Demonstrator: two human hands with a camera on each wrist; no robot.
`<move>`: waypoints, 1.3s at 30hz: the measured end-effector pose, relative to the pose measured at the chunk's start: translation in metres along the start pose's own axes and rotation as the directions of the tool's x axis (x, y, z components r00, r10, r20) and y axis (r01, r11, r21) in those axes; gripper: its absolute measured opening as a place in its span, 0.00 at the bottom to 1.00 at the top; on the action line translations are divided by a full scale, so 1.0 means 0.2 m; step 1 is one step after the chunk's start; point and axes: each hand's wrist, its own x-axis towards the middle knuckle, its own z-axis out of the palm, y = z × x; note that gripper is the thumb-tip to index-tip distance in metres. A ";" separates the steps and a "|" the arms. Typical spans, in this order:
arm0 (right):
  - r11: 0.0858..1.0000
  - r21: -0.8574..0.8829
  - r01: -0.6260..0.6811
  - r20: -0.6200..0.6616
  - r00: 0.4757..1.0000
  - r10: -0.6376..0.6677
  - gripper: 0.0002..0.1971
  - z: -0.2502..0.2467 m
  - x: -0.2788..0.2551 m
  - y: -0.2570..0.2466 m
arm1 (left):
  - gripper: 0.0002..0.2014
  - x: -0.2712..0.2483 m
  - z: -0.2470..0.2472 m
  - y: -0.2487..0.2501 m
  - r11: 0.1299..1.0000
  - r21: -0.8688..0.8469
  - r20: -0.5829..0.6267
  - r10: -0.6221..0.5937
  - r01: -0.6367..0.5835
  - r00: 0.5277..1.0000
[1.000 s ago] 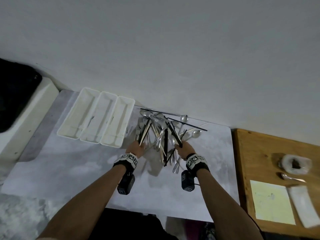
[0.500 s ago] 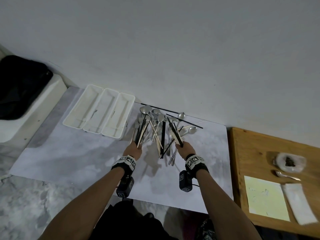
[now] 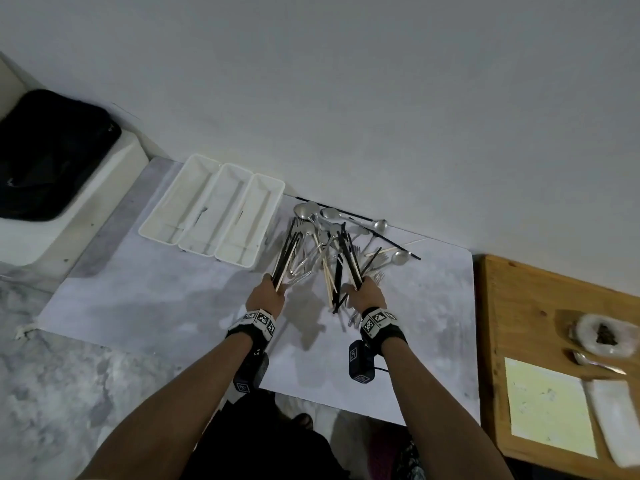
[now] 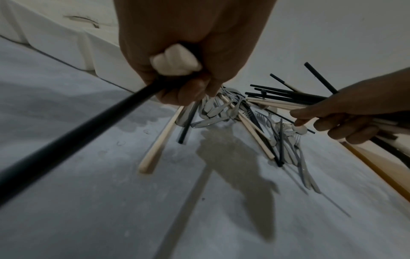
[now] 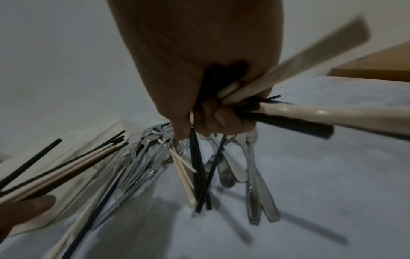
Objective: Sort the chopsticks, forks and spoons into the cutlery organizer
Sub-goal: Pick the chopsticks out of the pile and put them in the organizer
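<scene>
Worktop [image 3: 145, 299]: grey, marbled, set against a white wall. Carried on it: a white three-compartment organizer [image 3: 221, 258] at the far left; just to its right, a heap of spoons [image 3: 304, 211], forks [image 3: 375, 259] and black and pale chopsticks [image 3: 329, 282]. A wooden board [image 3: 519, 306] is placed beside the right edge, bearing a yellow sheet [image 3: 547, 407] and a spoon.

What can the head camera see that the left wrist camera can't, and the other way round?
Only the head view shows the whole three-slot white organizer, the wooden board with yellow paper and the black bag. Only the left wrist view shows the left hand's fingers curled round the butt ends of its chopsticks. Both show the right hand gripping chopsticks and the cutlery pile on the grey mat.
</scene>
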 end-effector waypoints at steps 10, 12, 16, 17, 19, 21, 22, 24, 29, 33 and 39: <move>0.996 -0.055 -0.068 -0.070 0.995 0.064 0.33 0.20 0.17 -0.15 | 0.29 0.24 -0.01 0.02 0.970 0.243 0.084 -0.049 0.027 0.995; 0.994 -0.071 -0.083 -0.061 0.995 0.079 0.38 0.22 0.19 -0.17 | 0.25 0.27 -0.01 0.04 0.965 0.259 0.090 -0.052 0.027 0.995; 0.977 -0.182 -0.114 -0.084 0.991 0.100 0.30 0.23 0.21 -0.22 | 0.16 0.33 -0.01 0.08 0.950 0.312 0.102 -0.051 0.016 0.993; 0.974 -0.196 -0.113 -0.085 0.992 0.098 0.25 0.23 0.22 -0.23 | 0.16 0.34 -0.01 0.09 0.944 0.331 0.108 -0.051 0.013 0.993; 0.971 -0.208 -0.122 -0.070 0.992 0.110 0.19 0.23 0.24 -0.24 | 0.17 0.36 0.00 0.10 0.930 0.367 0.125 -0.043 -0.005 0.991; 0.966 -0.224 -0.132 -0.051 0.991 0.124 0.18 0.22 0.25 -0.25 | 0.18 0.37 0.01 0.10 0.920 0.392 0.143 -0.031 -0.028 0.989; 0.961 -0.239 -0.139 -0.049 0.990 0.131 0.19 0.22 0.25 -0.26 | 0.17 0.38 0.01 0.10 0.915 0.401 0.152 -0.027 -0.036 0.988; 0.952 -0.270 -0.148 -0.060 0.989 0.137 0.19 0.22 0.25 -0.27 | 0.16 0.38 0.02 0.09 0.911 0.410 0.160 -0.023 -0.045 0.987; 0.949 -0.271 -0.161 -0.062 0.987 0.150 0.15 0.24 0.26 -0.23 | 0.17 0.38 0.01 0.07 0.924 0.380 0.133 -0.017 -0.035 0.991; 0.959 -0.244 -0.146 -0.058 0.989 0.136 0.19 0.24 0.25 -0.21 | 0.19 0.38 0.01 0.05 0.941 0.335 0.104 0.019 -0.053 0.994; 0.955 -0.265 -0.134 -0.069 0.990 0.120 0.21 0.21 0.23 -0.17 | 0.17 0.35 0.01 0.05 0.954 0.295 0.113 0.022 -0.055 0.993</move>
